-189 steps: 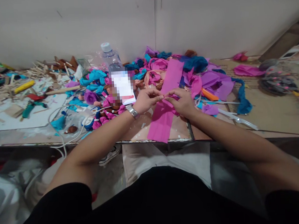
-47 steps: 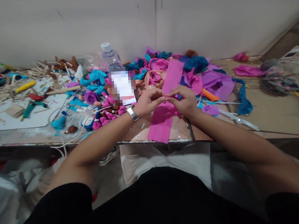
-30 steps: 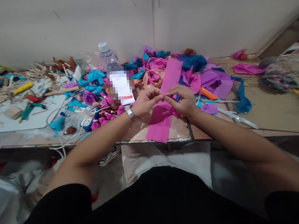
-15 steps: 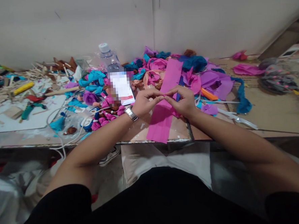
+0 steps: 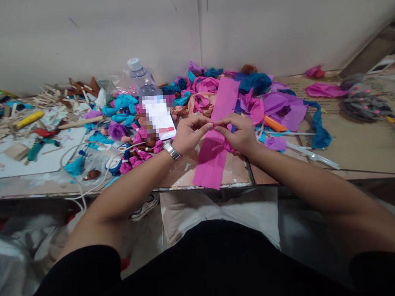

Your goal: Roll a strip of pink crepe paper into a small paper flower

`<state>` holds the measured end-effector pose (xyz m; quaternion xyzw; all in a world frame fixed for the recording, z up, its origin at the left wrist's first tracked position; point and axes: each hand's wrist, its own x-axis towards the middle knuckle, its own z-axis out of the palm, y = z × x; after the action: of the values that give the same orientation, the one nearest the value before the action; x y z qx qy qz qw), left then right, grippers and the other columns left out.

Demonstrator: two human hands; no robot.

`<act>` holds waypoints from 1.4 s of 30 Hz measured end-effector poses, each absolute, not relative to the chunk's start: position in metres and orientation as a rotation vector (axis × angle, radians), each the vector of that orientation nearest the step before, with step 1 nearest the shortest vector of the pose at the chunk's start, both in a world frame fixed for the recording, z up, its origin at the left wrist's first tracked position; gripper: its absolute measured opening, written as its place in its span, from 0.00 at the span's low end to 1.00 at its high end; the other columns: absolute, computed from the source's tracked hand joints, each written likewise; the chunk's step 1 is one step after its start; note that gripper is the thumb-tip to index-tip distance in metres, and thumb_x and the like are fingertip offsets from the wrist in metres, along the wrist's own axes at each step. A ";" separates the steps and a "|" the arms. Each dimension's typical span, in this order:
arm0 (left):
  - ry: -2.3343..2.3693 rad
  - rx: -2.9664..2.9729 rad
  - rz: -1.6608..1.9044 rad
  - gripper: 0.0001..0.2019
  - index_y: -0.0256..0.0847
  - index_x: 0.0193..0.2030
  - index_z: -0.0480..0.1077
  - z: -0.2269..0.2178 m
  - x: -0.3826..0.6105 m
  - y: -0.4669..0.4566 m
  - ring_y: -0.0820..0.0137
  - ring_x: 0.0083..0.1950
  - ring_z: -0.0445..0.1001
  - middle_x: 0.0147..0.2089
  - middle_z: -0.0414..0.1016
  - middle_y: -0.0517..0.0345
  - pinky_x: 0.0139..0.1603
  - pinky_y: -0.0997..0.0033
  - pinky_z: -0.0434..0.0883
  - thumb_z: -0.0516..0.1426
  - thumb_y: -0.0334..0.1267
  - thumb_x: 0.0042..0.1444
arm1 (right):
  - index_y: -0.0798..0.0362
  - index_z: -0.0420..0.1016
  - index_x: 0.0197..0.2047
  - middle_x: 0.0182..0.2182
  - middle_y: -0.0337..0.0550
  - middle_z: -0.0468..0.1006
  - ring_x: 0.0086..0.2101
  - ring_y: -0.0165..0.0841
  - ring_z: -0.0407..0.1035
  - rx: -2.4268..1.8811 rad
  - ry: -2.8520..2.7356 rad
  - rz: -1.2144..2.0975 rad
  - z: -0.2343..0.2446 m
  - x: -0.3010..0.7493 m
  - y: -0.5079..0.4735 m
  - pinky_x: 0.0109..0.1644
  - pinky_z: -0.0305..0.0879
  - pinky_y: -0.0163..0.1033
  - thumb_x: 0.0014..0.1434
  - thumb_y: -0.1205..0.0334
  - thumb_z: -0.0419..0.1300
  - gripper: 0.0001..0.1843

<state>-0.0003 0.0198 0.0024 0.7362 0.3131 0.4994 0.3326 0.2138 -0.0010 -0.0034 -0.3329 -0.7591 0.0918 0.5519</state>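
Observation:
My left hand [image 5: 190, 133], below a metal-banded wristwatch [image 5: 171, 150], pinches a small piece of pink crepe paper [image 5: 229, 147] with thumb and fingers closed. My right hand [image 5: 240, 132] grips the same piece, its fingertips meeting those of the left. Part of this paper hangs below the right hand; the rest is hidden by the fingers. Beneath both hands a long flat strip of pink crepe paper [image 5: 209, 165] lies slantwise across the table and reaches its front edge.
Left of my hands are a phone [image 5: 165, 118], a water bottle [image 5: 143, 77] and many crumpled paper pieces [image 5: 124, 103]. Farther left lie wire cutters [image 5: 40, 146] and wooden sticks. To the right are an orange-handled cutter [image 5: 275, 123], scissors [image 5: 313, 156] and purple paper [image 5: 284, 109].
The camera view has shifted slightly. My fingertips stay pinched together on the pink paper, with only a small movement of the fingers; the strip below lies as before.

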 end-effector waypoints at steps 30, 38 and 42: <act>0.758 1.973 1.170 0.24 0.37 0.43 0.85 0.001 0.002 0.019 0.72 0.32 0.78 0.35 0.85 0.50 0.35 0.72 0.72 0.62 0.60 0.67 | 0.45 0.86 0.45 0.35 0.40 0.86 0.35 0.35 0.76 -0.779 -1.820 0.301 -0.007 0.218 0.004 0.44 0.73 0.44 0.68 0.46 0.70 0.13; 0.720 1.974 1.134 0.23 0.39 0.47 0.85 0.004 0.002 0.017 0.69 0.36 0.81 0.38 0.86 0.50 0.38 0.70 0.74 0.63 0.59 0.66 | 0.48 0.83 0.39 0.32 0.39 0.84 0.33 0.35 0.76 -0.809 -1.752 0.329 -0.004 0.214 0.001 0.42 0.74 0.42 0.63 0.45 0.74 0.15; 0.732 1.928 1.173 0.24 0.38 0.45 0.84 0.001 0.003 0.019 0.72 0.31 0.76 0.34 0.85 0.51 0.34 0.71 0.71 0.63 0.60 0.67 | 0.48 0.83 0.39 0.32 0.37 0.84 0.34 0.35 0.76 -0.786 -1.757 0.345 -0.004 0.215 0.001 0.42 0.73 0.42 0.62 0.49 0.76 0.13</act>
<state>0.0030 0.0186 0.0012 0.7534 0.2861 0.4581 0.3750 0.2149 0.0009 -0.0040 -0.3333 -0.7450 0.1465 0.5589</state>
